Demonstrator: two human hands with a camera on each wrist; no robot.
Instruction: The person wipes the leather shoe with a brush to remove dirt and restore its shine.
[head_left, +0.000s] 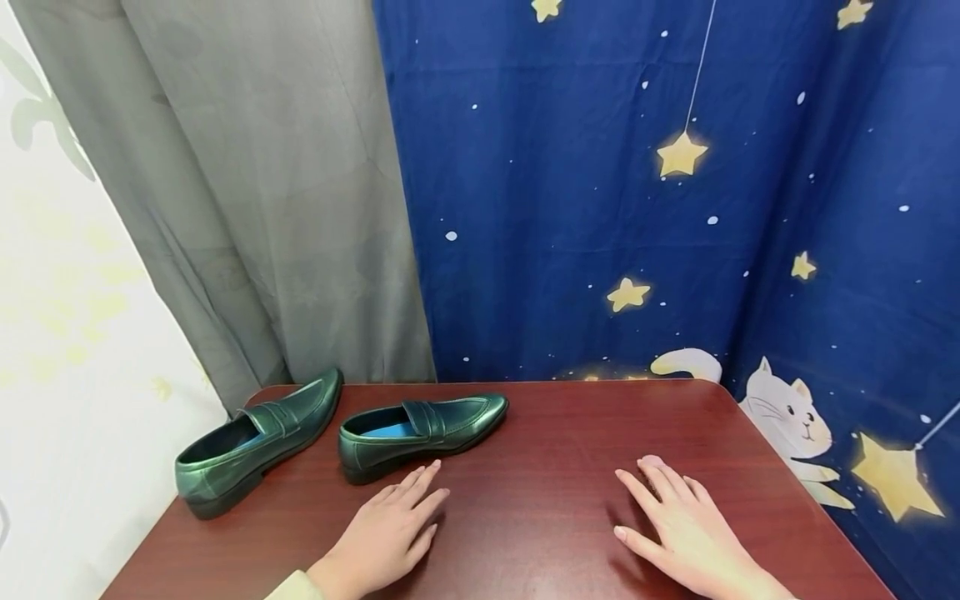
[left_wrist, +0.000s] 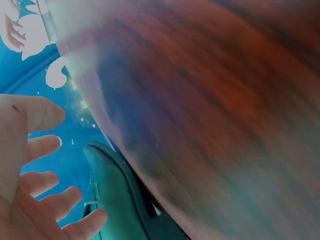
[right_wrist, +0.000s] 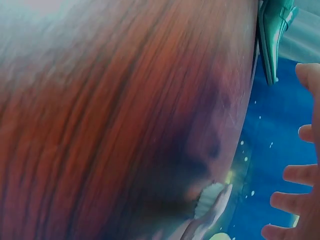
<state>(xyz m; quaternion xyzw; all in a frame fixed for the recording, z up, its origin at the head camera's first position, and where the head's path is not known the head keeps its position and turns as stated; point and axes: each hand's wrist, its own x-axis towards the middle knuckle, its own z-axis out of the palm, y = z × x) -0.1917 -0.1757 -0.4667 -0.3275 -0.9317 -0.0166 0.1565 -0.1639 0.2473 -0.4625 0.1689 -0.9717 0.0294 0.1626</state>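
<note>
Two dark green loafers stand on the left part of the table. The outer loafer (head_left: 258,442) points away and to the right, near the table's left edge. Beside it the inner loafer (head_left: 423,432), with a blue insole, has its toe to the right. My left hand (head_left: 386,529) is just in front of the inner loafer, fingers extended and holding nothing; in the left wrist view a green loafer (left_wrist: 117,195) shows past its fingers. Over the right half of the table is my right hand (head_left: 682,529), its fingers spread and nothing in them.
The reddish-brown table (head_left: 540,500) has rounded far corners. Behind it hang a grey curtain (head_left: 300,208) and a blue curtain (head_left: 562,167) printed with stars and a white cat. A pale patterned surface (head_left: 67,350) lies on the left.
</note>
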